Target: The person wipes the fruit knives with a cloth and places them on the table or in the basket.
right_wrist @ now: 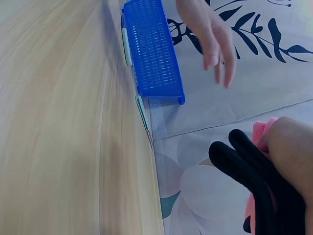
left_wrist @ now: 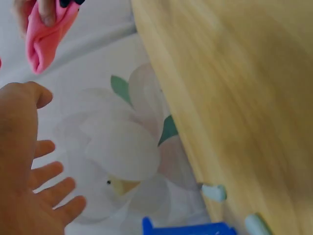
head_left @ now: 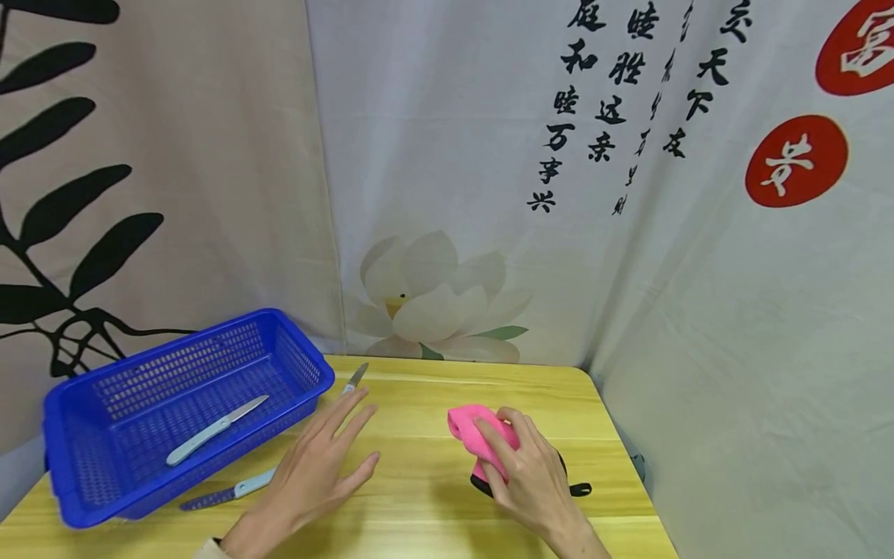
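Note:
My right hand (head_left: 534,481) grips a folded pink cloth (head_left: 482,431) with black trim and a black loop, above the right part of the table. In the right wrist view, thick black edges (right_wrist: 244,176) of this cloth stick out past the hand. Fingers spread, my left hand (head_left: 317,458) hovers near the basket's right end and holds nothing. One knife (head_left: 250,483) with a pale blue handle lies along the basket's front, its handle end hidden behind the left hand. Past the left fingertips, another knife (head_left: 358,377) shows its blade; its handle is mostly covered.
A blue plastic basket (head_left: 293,419) stands tilted across the table's left side, with a pale-handled knife (head_left: 202,439) inside. The wooden table (head_left: 412,497) ends at a white curtain (head_left: 447,155) printed with a lotus and lettering. More curtain (head_left: 754,349) hangs along the right.

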A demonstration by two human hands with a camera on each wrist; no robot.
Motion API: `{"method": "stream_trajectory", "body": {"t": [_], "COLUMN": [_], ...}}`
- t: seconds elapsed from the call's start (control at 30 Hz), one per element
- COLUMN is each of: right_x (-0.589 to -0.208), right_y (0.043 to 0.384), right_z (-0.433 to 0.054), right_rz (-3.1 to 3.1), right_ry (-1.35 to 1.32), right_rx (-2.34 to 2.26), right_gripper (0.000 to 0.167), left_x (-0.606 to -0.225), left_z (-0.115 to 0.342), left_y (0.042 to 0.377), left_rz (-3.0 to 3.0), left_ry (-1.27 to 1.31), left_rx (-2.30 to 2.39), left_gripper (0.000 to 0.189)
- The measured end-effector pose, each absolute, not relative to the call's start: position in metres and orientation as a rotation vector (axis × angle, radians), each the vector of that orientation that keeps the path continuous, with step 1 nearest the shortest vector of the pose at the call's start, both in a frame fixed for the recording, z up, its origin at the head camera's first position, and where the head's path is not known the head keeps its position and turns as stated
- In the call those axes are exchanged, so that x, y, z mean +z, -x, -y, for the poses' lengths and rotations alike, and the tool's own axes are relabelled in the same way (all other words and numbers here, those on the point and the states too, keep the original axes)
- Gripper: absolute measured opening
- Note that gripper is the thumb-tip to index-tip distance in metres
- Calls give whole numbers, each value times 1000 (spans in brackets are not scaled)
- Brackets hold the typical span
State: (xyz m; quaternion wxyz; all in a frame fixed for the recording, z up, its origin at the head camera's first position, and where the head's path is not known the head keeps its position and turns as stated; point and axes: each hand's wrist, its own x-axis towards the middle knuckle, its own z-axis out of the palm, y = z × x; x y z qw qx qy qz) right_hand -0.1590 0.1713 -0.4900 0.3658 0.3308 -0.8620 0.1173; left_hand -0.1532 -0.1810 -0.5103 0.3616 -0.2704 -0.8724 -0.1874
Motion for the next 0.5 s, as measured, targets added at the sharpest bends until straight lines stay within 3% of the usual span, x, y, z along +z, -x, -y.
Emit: {"method": "stream_trajectory", "body": {"t": [0.17,0.5], "right_x": [-492,-495], "right_y": [158,156], "right_z": [-172,-173], "right_rz": [2227,2228], "right_ry": [-843,-838], "right_rx": [296,301], "right_gripper": [63,63], "left_x": [-524,-540], "left_z": [174,173], "left_y": [157,192], "left_rz": [2413,2691], "left_ry": [680,507], "left_rx": [-533,-690], "left_gripper": [69,67]}}
